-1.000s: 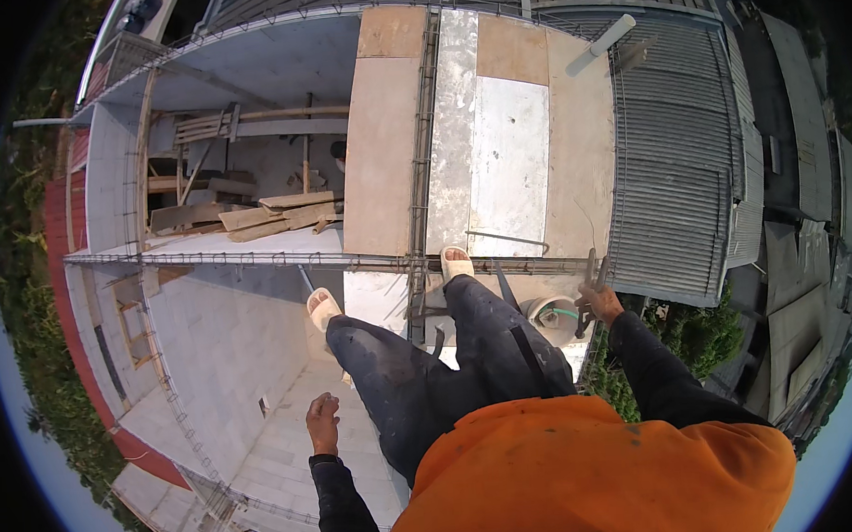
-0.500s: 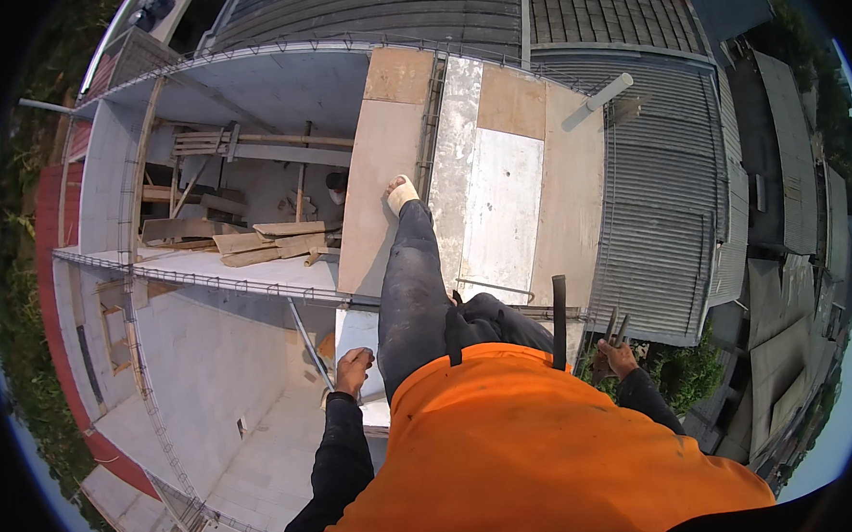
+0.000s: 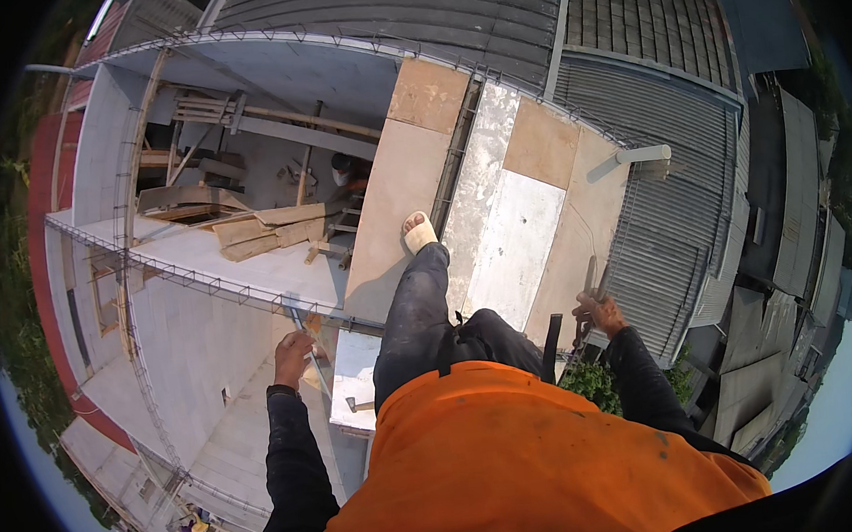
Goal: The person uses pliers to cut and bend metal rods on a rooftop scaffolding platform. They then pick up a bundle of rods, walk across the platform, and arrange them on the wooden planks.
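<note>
My left hand (image 3: 295,359), at the end of a black sleeve, is held out over the drop to the left, its fingers curled. A grey metal pipe (image 3: 314,349) shows right beside it; whether they touch I cannot tell, and the inside of the hand is hidden. On the right my right hand (image 3: 599,313) is closed around a pair of pliers (image 3: 591,275), whose two long dark arms point away from me. One foot in a pale sandal (image 3: 418,232) stands on a plywood sheet (image 3: 391,200). A small hammer-like thing (image 3: 360,404) shows beside my left hip.
A gap with steel bars (image 3: 460,134) runs between the boards. White boards (image 3: 516,242) lie right of it, with an upright white pipe (image 3: 644,154). Open rooms drop away at left, with loose planks (image 3: 275,231) and another person (image 3: 344,169) below. Corrugated roofing (image 3: 678,195) borders the right.
My left hand has swung outward to the left. My right hand has risen forward with the pliers. The view has shifted, and more of the person below shows.
</note>
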Demonstrator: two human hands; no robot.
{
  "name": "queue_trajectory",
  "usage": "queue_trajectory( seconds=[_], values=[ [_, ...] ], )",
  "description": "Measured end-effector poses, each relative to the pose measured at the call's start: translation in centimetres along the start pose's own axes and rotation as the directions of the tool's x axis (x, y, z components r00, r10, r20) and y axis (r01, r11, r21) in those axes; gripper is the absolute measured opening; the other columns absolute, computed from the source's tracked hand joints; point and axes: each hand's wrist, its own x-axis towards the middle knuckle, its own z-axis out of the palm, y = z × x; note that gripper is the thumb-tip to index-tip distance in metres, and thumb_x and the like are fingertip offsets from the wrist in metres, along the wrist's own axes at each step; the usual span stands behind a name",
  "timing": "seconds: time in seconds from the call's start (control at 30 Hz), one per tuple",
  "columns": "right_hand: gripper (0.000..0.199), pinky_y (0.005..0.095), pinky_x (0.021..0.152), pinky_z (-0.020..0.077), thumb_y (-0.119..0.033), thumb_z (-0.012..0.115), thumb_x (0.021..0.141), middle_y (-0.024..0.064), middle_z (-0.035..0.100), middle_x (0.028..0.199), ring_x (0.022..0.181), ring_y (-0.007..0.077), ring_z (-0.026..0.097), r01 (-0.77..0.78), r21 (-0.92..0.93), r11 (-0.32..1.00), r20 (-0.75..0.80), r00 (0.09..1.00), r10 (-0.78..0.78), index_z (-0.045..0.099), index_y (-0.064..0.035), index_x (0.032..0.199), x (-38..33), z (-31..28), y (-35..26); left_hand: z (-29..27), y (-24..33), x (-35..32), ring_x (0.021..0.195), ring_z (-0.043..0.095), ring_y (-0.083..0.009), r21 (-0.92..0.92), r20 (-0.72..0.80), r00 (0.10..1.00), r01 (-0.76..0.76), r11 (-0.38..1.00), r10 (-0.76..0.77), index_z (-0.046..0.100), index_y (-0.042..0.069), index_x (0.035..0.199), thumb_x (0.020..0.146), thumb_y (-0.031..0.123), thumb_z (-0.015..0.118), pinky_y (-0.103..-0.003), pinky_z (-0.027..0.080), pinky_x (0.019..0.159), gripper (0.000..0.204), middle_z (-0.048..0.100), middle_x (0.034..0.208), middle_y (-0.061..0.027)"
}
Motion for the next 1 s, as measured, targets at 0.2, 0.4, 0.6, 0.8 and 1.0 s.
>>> queue_trajectory(
  seconds=[0.2, 0.4, 0.6, 0.8, 1.0],
  values=[
    [0.053, 0.0424, 0.077, 0.0585, -0.046, 0.066, 0.099, 0.0208, 0.076, 0.101, 0.088, 0.0282, 0.073, 0.089, -0.057, 0.994, -0.010, 0.996, -0.090, 0.064, 0.0038, 0.116, 5.7, -1.7, -6.5, 1.3, 4.5, -0.6, 0.097, 0.063, -0.0133, -0.136, -0.054, 0.998, -0.047, 0.990, 0.040, 0.068, 0.010, 0.118, 0.092, 0.034, 0.070, -0.032, 0.048, 0.081, 0.036, 0.069, 0.104, -0.0006],
    [0.050, 0.0415, 0.075, 0.0577, -0.046, 0.068, 0.098, 0.0194, 0.075, 0.101, 0.087, 0.0270, 0.073, 0.001, -0.214, 0.977, 0.092, 0.996, 0.019, 0.066, 0.0018, 0.114, 11.0, -1.2, -12.4, 5.0, 5.7, -1.4, 0.092, 0.062, -0.0100, -0.186, -0.080, 0.996, -0.049, 0.981, 0.035, 0.069, 0.004, 0.124, 0.089, 0.038, 0.072, -0.026, 0.047, 0.074, 0.048, 0.068, 0.101, -0.0009],
    [0.043, 0.0388, 0.071, 0.0573, -0.040, 0.068, 0.099, 0.0115, 0.071, 0.089, 0.084, 0.0219, 0.072, 0.146, -0.481, 0.864, 0.240, 0.970, -0.030, 0.066, 0.0012, 0.111, 20.6, -1.9, -21.5, 8.9, 6.1, -1.7, 0.096, 0.065, -0.0131, -0.338, -0.281, 0.952, 0.018, 0.941, -0.119, 0.067, 0.002, 0.130, 0.089, 0.036, 0.071, -0.029, 0.050, 0.075, 0.053, 0.072, 0.108, -0.0056],
    [0.041, 0.0354, 0.067, 0.0549, -0.038, 0.068, 0.098, 0.0109, 0.073, 0.088, 0.076, 0.0187, 0.069, 0.271, -0.527, 0.806, 0.189, 0.961, -0.200, 0.066, -0.0002, 0.112, 29.6, 0.1, -33.7, 15.9, 6.4, -0.9, 0.095, 0.067, -0.0154, -0.321, -0.235, 0.952, 0.116, 0.940, -0.198, 0.071, 0.001, 0.121, 0.092, 0.026, 0.070, -0.029, 0.052, 0.081, 0.038, 0.075, 0.102, -0.0091],
    [0.044, 0.0360, 0.067, 0.0549, -0.042, 0.070, 0.096, 0.0113, 0.073, 0.089, 0.079, 0.0197, 0.069, 0.385, -0.557, 0.736, 0.120, 0.914, -0.387, 0.066, -0.0011, 0.113, 40.7, 3.7, -36.4, 20.9, 6.9, 10.9, 0.113, 0.069, -0.0244, -0.267, -0.243, 0.969, -0.030, 0.963, -0.037, 0.068, -0.003, 0.126, 0.093, 0.025, 0.070, -0.035, 0.052, 0.099, 0.043, 0.072, 0.120, -0.0165]
  ],
)
